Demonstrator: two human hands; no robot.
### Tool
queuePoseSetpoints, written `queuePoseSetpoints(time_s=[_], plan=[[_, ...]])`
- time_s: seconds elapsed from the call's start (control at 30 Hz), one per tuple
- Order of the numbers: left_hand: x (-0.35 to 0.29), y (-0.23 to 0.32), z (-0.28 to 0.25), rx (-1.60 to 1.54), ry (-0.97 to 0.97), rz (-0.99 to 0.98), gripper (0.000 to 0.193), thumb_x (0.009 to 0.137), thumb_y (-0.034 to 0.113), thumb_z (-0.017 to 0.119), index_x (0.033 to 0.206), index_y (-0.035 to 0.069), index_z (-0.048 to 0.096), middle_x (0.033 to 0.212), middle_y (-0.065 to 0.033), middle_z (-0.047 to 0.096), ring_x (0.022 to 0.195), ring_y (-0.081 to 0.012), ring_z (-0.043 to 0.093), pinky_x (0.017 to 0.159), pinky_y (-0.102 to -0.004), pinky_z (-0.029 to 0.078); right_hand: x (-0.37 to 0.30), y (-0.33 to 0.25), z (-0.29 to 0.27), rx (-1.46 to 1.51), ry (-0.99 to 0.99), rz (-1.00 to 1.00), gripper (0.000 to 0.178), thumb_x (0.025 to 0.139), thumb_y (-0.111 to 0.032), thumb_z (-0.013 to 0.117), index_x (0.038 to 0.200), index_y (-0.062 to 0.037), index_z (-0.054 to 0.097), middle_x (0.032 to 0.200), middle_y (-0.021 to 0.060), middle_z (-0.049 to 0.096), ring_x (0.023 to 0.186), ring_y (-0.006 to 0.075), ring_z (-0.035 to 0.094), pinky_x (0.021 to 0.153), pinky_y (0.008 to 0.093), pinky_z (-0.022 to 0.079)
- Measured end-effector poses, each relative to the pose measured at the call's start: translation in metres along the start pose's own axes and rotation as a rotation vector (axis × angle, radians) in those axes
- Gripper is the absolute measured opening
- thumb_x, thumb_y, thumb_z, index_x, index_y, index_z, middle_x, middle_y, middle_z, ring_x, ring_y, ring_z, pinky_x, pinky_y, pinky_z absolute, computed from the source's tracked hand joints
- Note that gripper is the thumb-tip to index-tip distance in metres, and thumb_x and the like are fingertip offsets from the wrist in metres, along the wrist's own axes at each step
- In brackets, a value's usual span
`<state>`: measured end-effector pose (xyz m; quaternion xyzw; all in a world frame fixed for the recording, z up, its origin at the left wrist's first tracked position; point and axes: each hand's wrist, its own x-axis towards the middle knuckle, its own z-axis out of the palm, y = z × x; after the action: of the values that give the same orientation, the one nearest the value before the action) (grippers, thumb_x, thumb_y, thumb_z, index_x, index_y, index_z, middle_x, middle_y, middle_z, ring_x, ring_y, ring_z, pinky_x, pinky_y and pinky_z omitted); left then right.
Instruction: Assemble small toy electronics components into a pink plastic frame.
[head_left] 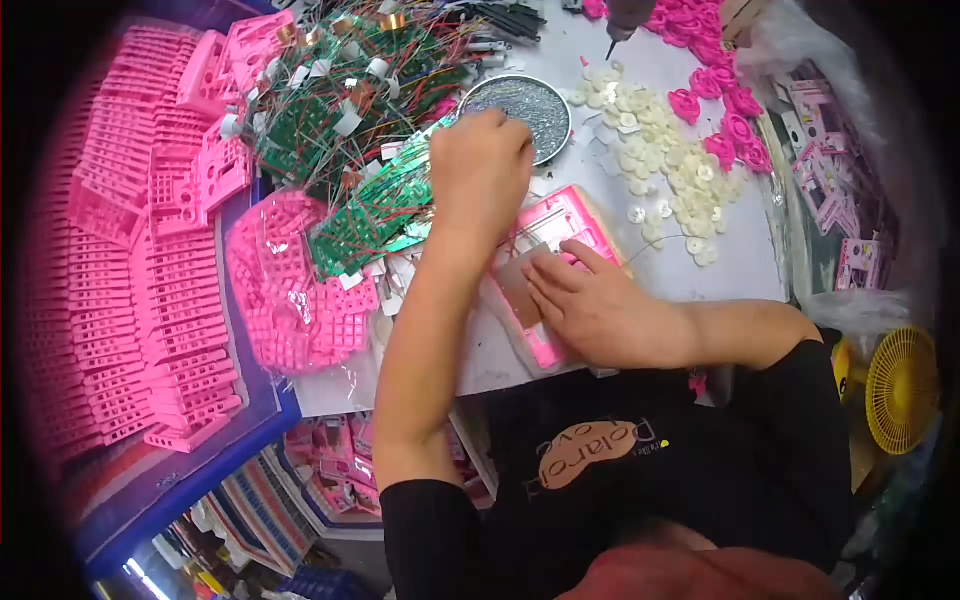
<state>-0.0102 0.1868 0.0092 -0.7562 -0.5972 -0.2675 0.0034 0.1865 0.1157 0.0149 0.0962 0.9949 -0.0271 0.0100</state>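
My left hand (pixel 482 170) is over the near left edge of a round tin (pixel 571 120) full of small silver screws. Its fingers are curled closed, and whatever they may pinch is hidden. Below it on the table lies a pink plastic case (pixel 590 222) with a white and pink inside. A flat brownish-grey board (pixel 518 287) rests in the case. My right hand (pixel 598 310) comes across from the right, its bent fingertips on the board, holding it against the case. A thin wire runs out to the right of the case.
Green circuit boards (pixel 360 225) with wires heap up at the left, beside a bag of pink keypads (pixel 295 290). Stacked pink cases (pixel 130 250) fill the far left. White discs (pixel 670 165) and pink parts (pixel 735 125) lie at the right. A screwdriver (pixel 625 18) hangs above; a yellow fan (pixel 901 390) stands at right.
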Motion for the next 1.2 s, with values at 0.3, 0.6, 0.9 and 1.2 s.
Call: queuePoseSetpoints(time_s=[0.3,0.6,0.9,1.2], plan=[[0.041,-0.018,0.062,0.345,0.020,0.177,0.016,0.087,0.026,0.067,0.078,0.015,0.073,0.090,-0.0026,0.067,0.097,-0.0243,0.062,0.089,-0.0487,0.040,-0.005,-0.003,0.008,-0.020,0.021,0.019,0.056,0.083,-0.021,0.060,0.129,0.0110,0.059,0.140,0.0222,0.056,0.132,0.0341,0.047,0.108,0.0479,0.037],[0.046,-0.027,0.034,0.362,0.038,0.074,0.022,0.092,0.028,0.065,0.080,0.011,0.071,0.082,-0.0062,0.072,0.081,-0.0283,0.066,0.082,-0.0499,0.041,-0.003,-0.009,0.015,-0.004,0.160,0.102,0.050,0.081,-0.019,0.060,0.125,0.0046,0.062,0.124,0.0147,0.060,0.112,0.0272,0.052,0.090,0.0386,0.042],[-0.132,0.059,-0.021,-0.284,-0.004,-0.198,0.010,0.090,0.014,0.068,0.084,0.006,0.066,0.094,-0.0077,0.072,0.090,-0.0238,0.068,0.085,-0.0416,0.039,-0.009,0.017,0.009,0.166,0.072,0.025,0.034,0.082,-0.025,0.062,0.105,-0.0023,0.072,0.111,0.0065,0.065,0.104,0.0225,0.055,0.077,0.0377,0.048],[-0.155,0.075,-0.016,-0.292,-0.052,-0.249,0.008,0.087,0.009,0.070,0.087,0.009,0.062,0.105,-0.0056,0.073,0.111,-0.0197,0.068,0.092,-0.0415,0.031,0.013,0.241,-0.087,1.191,0.533,0.414,0.033,0.088,-0.021,0.068,0.115,-0.0049,0.060,0.105,0.0142,0.068,0.100,0.0262,0.065,0.088,0.0407,0.052]])
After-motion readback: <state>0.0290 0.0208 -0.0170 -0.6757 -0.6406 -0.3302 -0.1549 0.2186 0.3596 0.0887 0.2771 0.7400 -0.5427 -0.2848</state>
